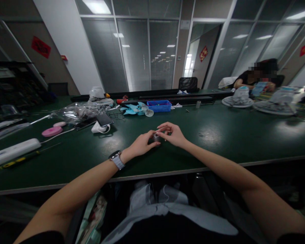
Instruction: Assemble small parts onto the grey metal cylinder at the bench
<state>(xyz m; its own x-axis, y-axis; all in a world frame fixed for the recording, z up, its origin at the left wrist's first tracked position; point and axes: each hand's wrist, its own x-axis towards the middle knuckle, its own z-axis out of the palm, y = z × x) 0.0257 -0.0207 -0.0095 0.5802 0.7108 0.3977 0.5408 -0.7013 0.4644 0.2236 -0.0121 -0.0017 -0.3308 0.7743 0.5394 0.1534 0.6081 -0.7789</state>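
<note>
A small grey metal cylinder point(156, 137) stands upright on the green table, between my two hands. My left hand point(143, 143) curls round its left side, with the fingers behind and the thumb in front. From the right, my right hand point(173, 135) brings thumb and forefinger together in a pinch at the cylinder's top. What lies between those fingertips is too small to make out. A similar grey cylinder point(198, 104) stands farther back on the table.
A blue tray point(159, 106) and light-blue blades point(134, 108) lie at the back. To the left are a white charger point(99, 127), a pink disc point(52, 131), a power strip point(15, 151) and a screwdriver point(19, 160). White fan-like units point(237, 100) stand right, near another person point(256, 76).
</note>
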